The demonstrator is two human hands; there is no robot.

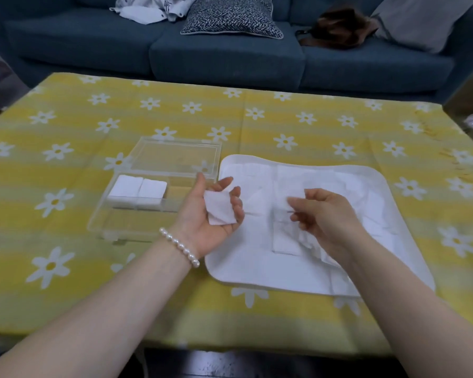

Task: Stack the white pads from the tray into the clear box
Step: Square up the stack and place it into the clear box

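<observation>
A cotton pad (219,211) is cupped flat in the left hand (210,214) beside the clear box (137,214), another's pinched by the right hand (320,214) over the white tray (257,274), so edges probably should be squared before stacking.

A home living room. Beyond the hands stood a blue sofa (230,58) with a patterned cushion (231,16), crumpled clothing (153,8) and a brown bag (339,28). Under the hands, a low table wore a yellow daisy tablecloth (284,124).
</observation>
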